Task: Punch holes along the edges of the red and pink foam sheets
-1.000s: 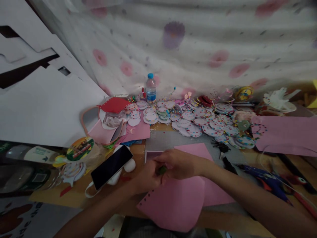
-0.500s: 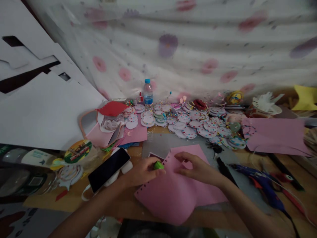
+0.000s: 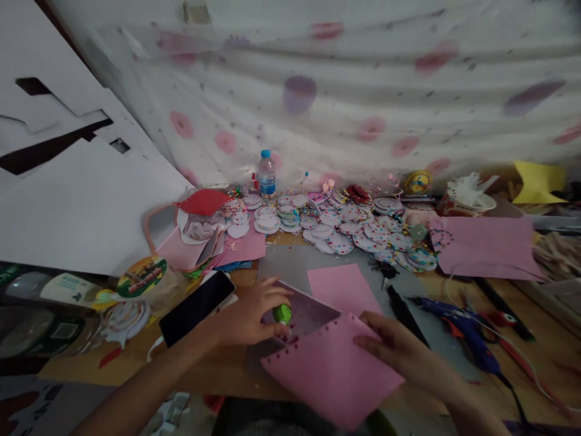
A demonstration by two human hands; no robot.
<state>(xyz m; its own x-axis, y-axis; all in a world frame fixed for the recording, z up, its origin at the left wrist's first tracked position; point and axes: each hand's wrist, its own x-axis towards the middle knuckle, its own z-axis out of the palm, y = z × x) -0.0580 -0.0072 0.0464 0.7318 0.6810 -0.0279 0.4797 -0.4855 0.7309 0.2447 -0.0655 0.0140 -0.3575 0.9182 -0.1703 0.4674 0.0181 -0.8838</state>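
My left hand has its thumb and fingers around a small bright green object, whose kind I cannot make out. Beside it lies a pink sheet, with a row of small dark holes along its upper left edge. My right hand pinches this sheet at its upper right corner. A purplish-grey panel with a pale edge shows behind the sheet, near my left fingers. Farther back, a second pink sheet lies flat on the grey mat.
Many round white discs with coloured dots pile up at the back, near a water bottle. On the left lies a black phone. A blue glue gun, its cord and a black marker-like stick lie on the right.
The holed pink sheet has swung down and right, away from the second sheet, which now lies apart. My right hand has moved right and down with it. My left hand still holds the green object.
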